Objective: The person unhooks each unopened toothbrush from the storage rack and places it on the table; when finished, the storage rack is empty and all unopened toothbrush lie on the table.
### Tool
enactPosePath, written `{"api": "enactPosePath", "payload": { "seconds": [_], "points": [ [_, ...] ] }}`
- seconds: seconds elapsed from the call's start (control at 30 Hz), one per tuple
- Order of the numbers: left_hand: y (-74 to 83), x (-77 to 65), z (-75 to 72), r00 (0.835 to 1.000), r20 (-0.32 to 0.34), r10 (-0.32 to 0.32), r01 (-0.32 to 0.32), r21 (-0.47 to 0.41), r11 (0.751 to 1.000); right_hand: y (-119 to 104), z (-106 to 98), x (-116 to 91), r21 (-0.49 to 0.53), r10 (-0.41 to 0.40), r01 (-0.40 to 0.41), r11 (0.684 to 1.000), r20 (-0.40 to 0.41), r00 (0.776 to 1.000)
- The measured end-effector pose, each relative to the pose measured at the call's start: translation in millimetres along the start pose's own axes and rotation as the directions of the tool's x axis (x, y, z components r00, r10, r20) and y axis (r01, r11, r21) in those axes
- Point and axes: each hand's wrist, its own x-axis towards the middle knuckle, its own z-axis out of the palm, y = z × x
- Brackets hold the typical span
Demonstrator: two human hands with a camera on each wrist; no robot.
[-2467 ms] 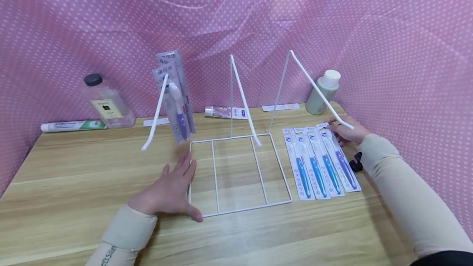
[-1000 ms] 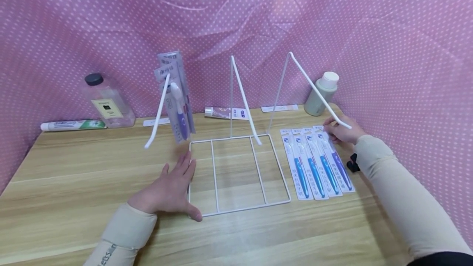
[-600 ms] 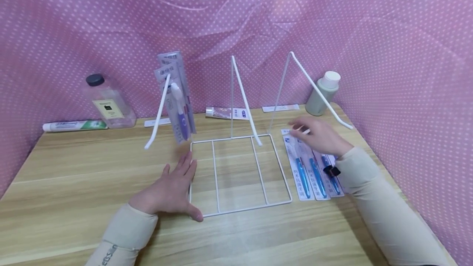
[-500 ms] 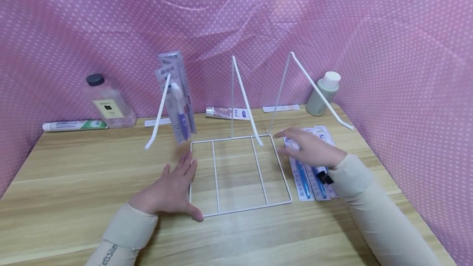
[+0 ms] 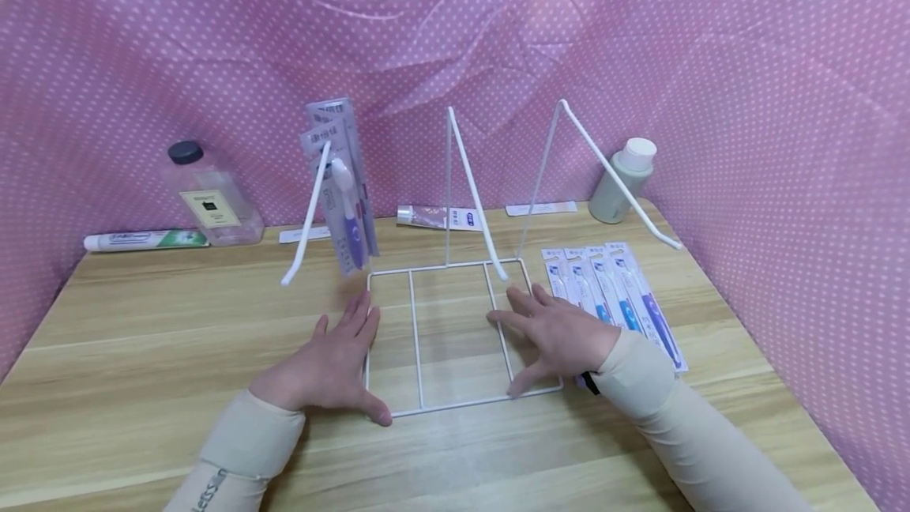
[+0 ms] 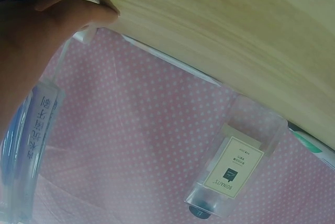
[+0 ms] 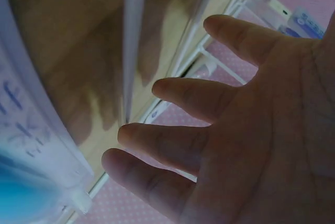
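Wire rack [image 5: 480, 212] stands on the desk [image 5: 455, 464] between two hands: the left hand [image 5: 327, 370], spread wide and empty, touches the base's left edge, seemingly to steady it; the right hand [image 5: 569, 334], equally splayed and empty, spans the right side. Packaged toothbrushes [image 5: 351, 220] hang from the left prong; loose packs [image 5: 629, 295] lie rightward in a row, presumably for easy reach.

Can pass along the tabletop [image 5: 455, 464] in front of the wire rack [image 5: 465, 403]; from above, must thread between three jutting prongs [image 5: 475, 190], past hanging toothbrush packs [image 5: 353, 235] at left and the right hand [image 5: 569, 338].
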Motion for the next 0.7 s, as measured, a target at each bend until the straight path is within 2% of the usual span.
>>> {"api": "enactPosePath", "payload": {
  "seconds": [0.4,0.7],
  "points": [
    [0.9,-1.5,-1.4,1.000,0.013,-0.011,0.011,-0.016,1.000,4.6,5.2,1.7,-0.004,-0.013,0.013,1.000,0.021,1.000],
    [0.0,0.3,-1.9,1.000,0.014,-0.006,0.006,0.009,1.000,5.8,5.3,1.3,-0.016,-0.009,0.010,1.000,0.032,0.999]
  ]
}}
